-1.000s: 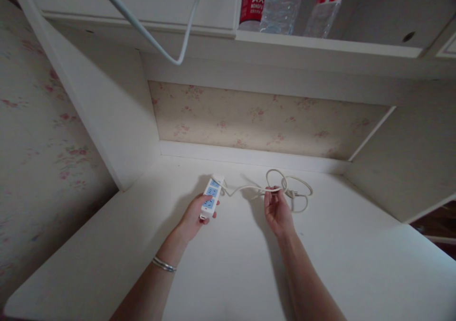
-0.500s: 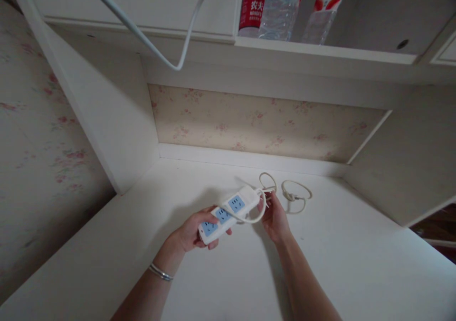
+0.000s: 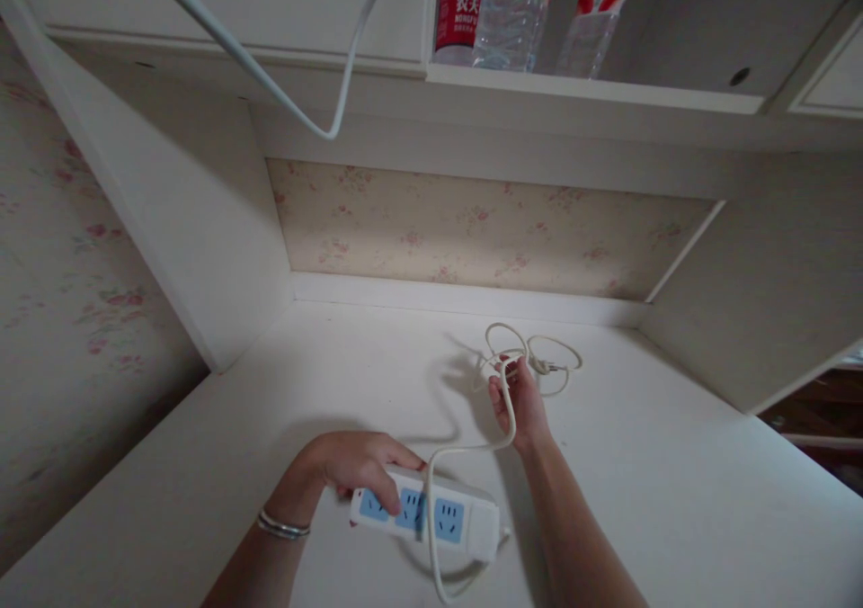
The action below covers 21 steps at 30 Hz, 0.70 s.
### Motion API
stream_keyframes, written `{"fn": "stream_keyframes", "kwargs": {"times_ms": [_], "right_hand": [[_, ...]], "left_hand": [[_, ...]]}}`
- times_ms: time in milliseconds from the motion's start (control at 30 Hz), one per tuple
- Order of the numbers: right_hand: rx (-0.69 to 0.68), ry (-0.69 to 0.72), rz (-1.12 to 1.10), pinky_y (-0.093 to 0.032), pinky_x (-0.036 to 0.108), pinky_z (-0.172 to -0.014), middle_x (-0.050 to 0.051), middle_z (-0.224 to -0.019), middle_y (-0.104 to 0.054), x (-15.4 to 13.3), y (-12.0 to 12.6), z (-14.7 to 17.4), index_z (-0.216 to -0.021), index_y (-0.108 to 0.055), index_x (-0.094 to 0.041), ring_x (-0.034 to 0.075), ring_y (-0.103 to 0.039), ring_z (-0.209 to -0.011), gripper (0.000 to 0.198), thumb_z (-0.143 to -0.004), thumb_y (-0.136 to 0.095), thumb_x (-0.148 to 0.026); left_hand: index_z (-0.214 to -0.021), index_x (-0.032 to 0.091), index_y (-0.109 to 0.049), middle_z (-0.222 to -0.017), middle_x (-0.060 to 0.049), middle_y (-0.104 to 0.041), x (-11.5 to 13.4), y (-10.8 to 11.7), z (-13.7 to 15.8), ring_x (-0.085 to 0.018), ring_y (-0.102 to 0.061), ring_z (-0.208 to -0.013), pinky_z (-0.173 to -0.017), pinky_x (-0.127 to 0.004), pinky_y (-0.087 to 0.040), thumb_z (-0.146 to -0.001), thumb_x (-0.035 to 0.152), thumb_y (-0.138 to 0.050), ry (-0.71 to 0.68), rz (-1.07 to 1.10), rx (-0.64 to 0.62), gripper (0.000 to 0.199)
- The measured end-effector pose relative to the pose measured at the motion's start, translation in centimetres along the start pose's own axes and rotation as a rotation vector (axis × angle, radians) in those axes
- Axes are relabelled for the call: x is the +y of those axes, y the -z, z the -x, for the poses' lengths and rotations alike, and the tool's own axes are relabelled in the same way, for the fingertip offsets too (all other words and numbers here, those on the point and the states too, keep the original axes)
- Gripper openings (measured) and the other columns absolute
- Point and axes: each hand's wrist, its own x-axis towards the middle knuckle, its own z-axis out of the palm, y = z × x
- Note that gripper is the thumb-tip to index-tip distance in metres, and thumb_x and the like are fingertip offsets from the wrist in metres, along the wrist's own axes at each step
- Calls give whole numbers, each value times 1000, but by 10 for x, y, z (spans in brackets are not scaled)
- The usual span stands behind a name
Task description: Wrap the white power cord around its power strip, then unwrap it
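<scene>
A white power strip (image 3: 482, 523) with blue socket faces is gripped at its left end by my left hand (image 3: 360, 464), thumb on top, low over the desk. Its pale cord (image 3: 472, 449) leaves the strip's right end, loops back across the sockets and runs up to my right hand (image 3: 522, 406). The fingers of that hand are closed around the cord, next to several loose coils. Just right of it the plug (image 3: 547, 368) lies among more loops of cord on the desk.
The white desk top (image 3: 324, 365) is boxed in by side panels and a back ledge. Overhead, a shelf (image 3: 593, 91) holds plastic bottles (image 3: 509, 19). A thick white cable (image 3: 330, 131) hangs down at the upper left. Flowered wallpaper (image 3: 458, 221) covers the back.
My left hand has brought the power strip down and nearer, turning it almost level. The cord between strip and right hand has stretched out longer. My right hand has stayed about where it was.
</scene>
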Motion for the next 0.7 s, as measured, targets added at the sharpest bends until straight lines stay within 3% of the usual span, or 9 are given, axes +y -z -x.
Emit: {"fn": "stream_keyframes", "kwargs": {"times_ms": [133, 233, 333, 433, 500, 567, 633, 700], "right_hand": [[-12, 15, 4, -50, 16, -48, -6, -65, -62, -3, 0, 1, -83, -60, -22, 7, -59, -51, 16, -78, -66, -35], [-19, 95, 51, -48, 16, -46, -6, -66, -62, -5, 1, 1, -79, -58, -21, 6, -56, -47, 16, -76, -68, -33], [-16, 171, 187, -42, 16, -39, -5, -72, -64, -5, 1, 3, -80, -58, -20, 5, -52, -42, 22, -76, -67, -39], [-5, 185, 443, -35, 17, -33, 2, -88, -68, -1, -3, 7, -86, -59, -18, 6, -52, -39, 33, -77, -61, -50], [-18, 159, 628, -36, 19, -33, 7, -101, -67, 7, -9, 11, -91, -59, -17, 7, -54, -40, 40, -79, -55, -55], [-65, 111, 816, -39, 21, -35, 10, -109, -65, 15, -15, 17, -96, -59, -17, 10, -58, -44, 45, -81, -49, -58], [-167, 65, 1042, -40, 22, -39, 11, -103, -66, 20, -18, 26, -96, -60, -17, 13, -61, -52, 46, -83, -43, -58], [-350, 24, 1302, -40, 22, -45, 8, -87, -68, 17, -19, 36, -91, -62, -16, 15, -61, -60, 43, -84, -43, -54]], "left_hand": [[-82, 25, -72, -62, -1, -64, 20, 9, 27, -13, -50, -40, -29, -19, -27, -61, 23, -67, 19, -118, 39, 22], [-81, 22, -71, -61, -4, -65, 35, 28, 62, -14, -49, -36, -28, -20, -25, -61, 25, -65, 109, -161, 155, 21], [-78, 17, -67, -54, -6, -61, 34, 62, 97, -19, -51, -31, -26, -20, -23, -62, 31, -64, 273, -192, 404, 22], [-85, 13, -61, -48, -2, -58, 18, 101, 117, -23, -53, -31, -26, -21, -24, -63, 38, -63, 439, -235, 822, 33], [-93, 11, -57, -44, 2, -54, 6, 121, 119, -23, -57, -38, -30, -20, -29, -70, 45, -58, 499, -223, 1037, 41], [-102, 11, -52, -55, 2, -60, -4, 131, 114, -22, -65, -57, -42, -21, -40, -78, 50, -51, 345, -79, 1209, 46], [-108, 14, -51, -74, 0, -67, -13, 132, 105, -19, -66, -72, -53, -21, -45, -81, 51, -48, 121, 122, 1249, 46], [-112, 17, -51, -92, -1, -69, -22, 130, 94, -17, -65, -76, -54, -20, -45, -82, 49, -48, 8, 305, 1244, 44]]}}
